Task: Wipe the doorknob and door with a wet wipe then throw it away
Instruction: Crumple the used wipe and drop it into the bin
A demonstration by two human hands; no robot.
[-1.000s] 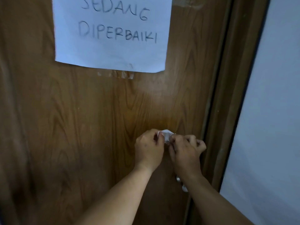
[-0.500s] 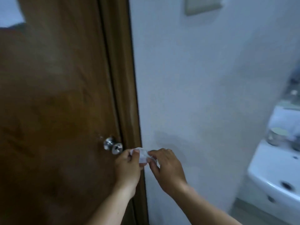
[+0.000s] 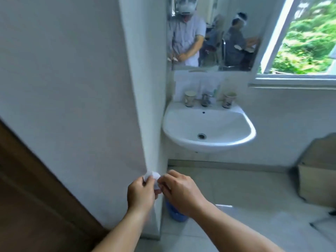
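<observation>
Mostly, both hands hide the wet wipe (image 3: 152,177).

Both hands (image 3: 160,191) pinching crumpled wet wipe (image 3: 152,177), white sink (image 3: 209,131) beyond

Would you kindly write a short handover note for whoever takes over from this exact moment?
Left hand: pinching the crumpled wet wipe.
Right hand: pinching the same wipe from the other side.
Door: only its brown edge shows at lower left; doorknob out of view.
Done: cannot be confirmed from this view; the hands are off the door.
Left: throw the wipe away. The blue container on the floor below the hands may be a bin.
</observation>
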